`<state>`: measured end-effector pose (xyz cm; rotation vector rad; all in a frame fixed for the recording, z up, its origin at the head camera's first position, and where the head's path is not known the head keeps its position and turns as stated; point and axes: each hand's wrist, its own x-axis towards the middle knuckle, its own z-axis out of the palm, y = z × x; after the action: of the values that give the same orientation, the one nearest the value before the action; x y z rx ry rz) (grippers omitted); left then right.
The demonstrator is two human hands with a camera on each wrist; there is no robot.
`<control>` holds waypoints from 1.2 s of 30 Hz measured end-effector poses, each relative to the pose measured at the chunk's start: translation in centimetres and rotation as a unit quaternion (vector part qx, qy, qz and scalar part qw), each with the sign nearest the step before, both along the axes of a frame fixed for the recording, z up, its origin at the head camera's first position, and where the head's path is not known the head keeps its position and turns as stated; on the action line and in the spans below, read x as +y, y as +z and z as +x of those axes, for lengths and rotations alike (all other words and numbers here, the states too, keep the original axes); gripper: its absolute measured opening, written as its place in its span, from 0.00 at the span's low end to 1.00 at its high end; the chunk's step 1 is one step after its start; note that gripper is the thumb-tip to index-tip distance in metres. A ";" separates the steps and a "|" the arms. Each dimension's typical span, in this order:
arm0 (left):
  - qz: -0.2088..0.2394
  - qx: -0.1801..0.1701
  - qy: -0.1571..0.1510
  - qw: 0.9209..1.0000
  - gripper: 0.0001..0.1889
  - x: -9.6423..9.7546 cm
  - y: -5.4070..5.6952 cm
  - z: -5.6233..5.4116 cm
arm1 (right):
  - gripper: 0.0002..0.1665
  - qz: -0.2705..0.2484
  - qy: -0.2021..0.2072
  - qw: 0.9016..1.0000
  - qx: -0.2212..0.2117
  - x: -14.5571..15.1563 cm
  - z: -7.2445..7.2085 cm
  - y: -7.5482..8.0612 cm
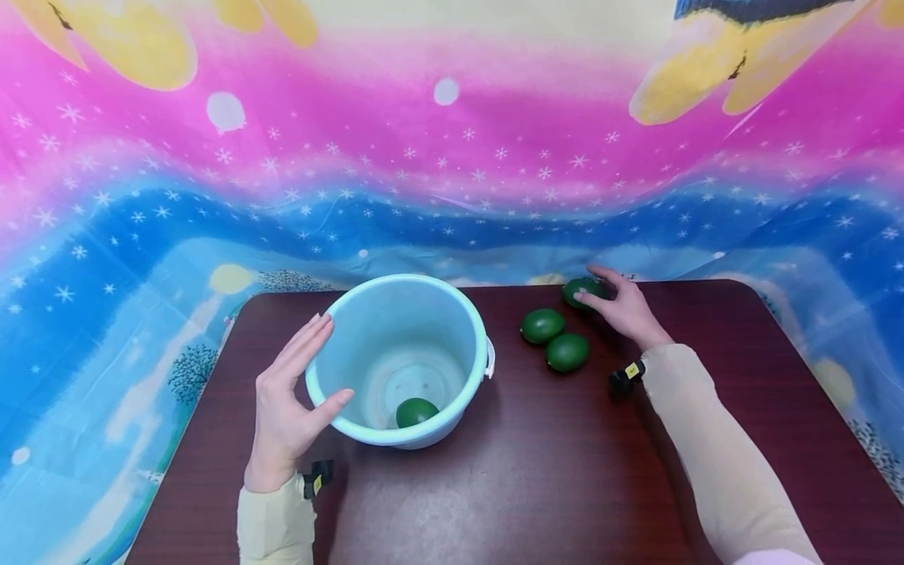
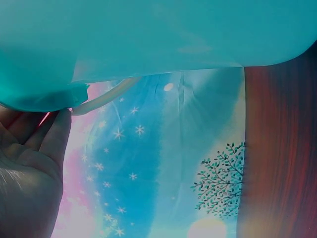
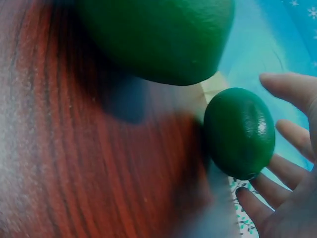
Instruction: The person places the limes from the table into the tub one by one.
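From here I see the left hand, straight-fingered, touching the bucket left of centre; the right hand, fingers loosely spread, is at a fruit right of centre.

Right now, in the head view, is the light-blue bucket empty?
No, a green fruit lies inside the light-blue bucket, at its near side.

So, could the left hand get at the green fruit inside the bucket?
Probably yes: the left hand touches the open-topped bucket, and nothing visible blocks the way down to the green fruit.
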<state>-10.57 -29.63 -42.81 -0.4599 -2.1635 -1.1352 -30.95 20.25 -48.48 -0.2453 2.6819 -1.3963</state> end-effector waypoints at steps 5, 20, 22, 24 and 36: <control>-0.002 -0.008 -0.001 1.000 0.40 -0.1 0.1 0.1 | 0.41 -0.002 0.008 1.000 0.007 -0.1 -0.1 -0.6; 0.002 0.005 -0.001 1.000 0.43 0.0 -0.2 -0.1 | 0.41 -0.017 -0.002 1.000 0.007 0.1 -0.4 -1.9; 0.004 0.005 -0.001 1.000 0.43 0.0 -0.2 -0.1 | 0.41 -0.016 -0.003 1.000 0.007 0.0 -0.4 -2.0; 0.004 0.002 -0.002 1.000 0.42 0.0 -0.2 -0.1 | 0.41 -0.015 -0.004 1.000 0.004 0.0 -0.3 -2.0; 0.002 -0.005 -0.003 1.000 0.40 0.0 0.1 0.0 | 0.40 -0.030 -0.011 0.999 0.008 0.1 -0.2 -1.8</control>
<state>-10.55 -29.65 -42.71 -0.4599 -2.1688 -1.1471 -31.17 20.40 -50.33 -0.2335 2.6666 -1.4888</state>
